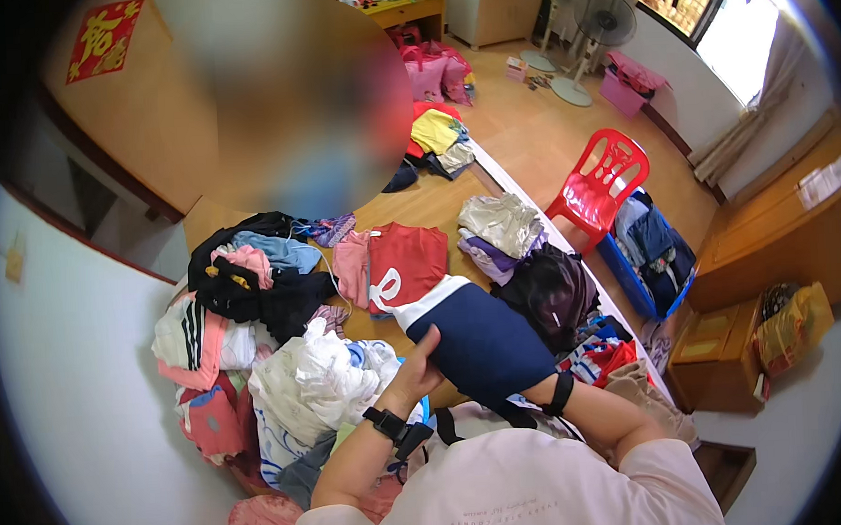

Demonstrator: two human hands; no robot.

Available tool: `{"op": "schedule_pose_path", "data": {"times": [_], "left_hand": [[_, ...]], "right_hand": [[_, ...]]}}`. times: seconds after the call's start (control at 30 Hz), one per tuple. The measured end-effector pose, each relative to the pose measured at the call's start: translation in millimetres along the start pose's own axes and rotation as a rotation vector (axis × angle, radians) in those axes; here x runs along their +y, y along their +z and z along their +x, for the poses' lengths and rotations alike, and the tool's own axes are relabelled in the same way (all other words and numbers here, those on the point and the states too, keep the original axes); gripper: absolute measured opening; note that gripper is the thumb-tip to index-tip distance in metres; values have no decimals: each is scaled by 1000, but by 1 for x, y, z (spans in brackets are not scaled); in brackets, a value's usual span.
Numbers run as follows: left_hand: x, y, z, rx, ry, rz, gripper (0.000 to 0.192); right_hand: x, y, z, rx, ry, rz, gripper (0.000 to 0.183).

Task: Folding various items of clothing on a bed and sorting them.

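A folded navy-and-white garment is held up in front of me, its white band pointing away to the upper left. My left hand grips its left edge, with the thumb on top. At the near right corner is my right hand, its fingers mostly hidden by the cloth. Just beyond the garment lies a folded red shirt with a white print, beside folded pink cloth. A heap of white cloth sits left of my left hand. Dark clothing lies to the right of the garment.
Clothes heaps line the left side. Folded shiny cloth lies near the platform's white edge. Beyond stand a red plastic chair, a blue bin of clothes and a standing fan. A large blur covers the upper left.
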State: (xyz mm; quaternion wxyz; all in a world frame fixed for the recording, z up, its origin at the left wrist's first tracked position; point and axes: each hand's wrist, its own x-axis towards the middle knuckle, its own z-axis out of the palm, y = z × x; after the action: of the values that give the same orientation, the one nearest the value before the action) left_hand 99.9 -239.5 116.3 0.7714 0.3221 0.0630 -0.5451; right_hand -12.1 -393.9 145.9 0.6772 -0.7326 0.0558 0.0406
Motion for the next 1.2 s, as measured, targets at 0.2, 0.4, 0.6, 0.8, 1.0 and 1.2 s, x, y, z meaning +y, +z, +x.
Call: {"op": "schedule_pose_path", "data": {"times": [0.2, 0.4, 0.6, 0.8, 1.0, 1.2], "left_hand": [[17, -20, 36, -10, 48, -308, 49], [29, 8, 64, -111, 164, -197, 53], [-15, 67, 116, -4, 134, -128, 47], [-73, 113, 170, -38, 95, 111, 42], [-127, 164, 214, -139, -226, 305, 39], [-114, 125, 250, -91, -537, 797, 33]], "right_hand": [[37, 11, -5, -8, 14, -45, 48], [88, -43, -63, 224, 392, 624, 55], [82, -67, -30, -475, 307, 1406, 108], [72, -127, -27, 598, 203, 1896, 58], [95, -203, -82, 1076, -65, 2070, 44], [165, -273, -143, 1456, -164, 1809, 35]]}}
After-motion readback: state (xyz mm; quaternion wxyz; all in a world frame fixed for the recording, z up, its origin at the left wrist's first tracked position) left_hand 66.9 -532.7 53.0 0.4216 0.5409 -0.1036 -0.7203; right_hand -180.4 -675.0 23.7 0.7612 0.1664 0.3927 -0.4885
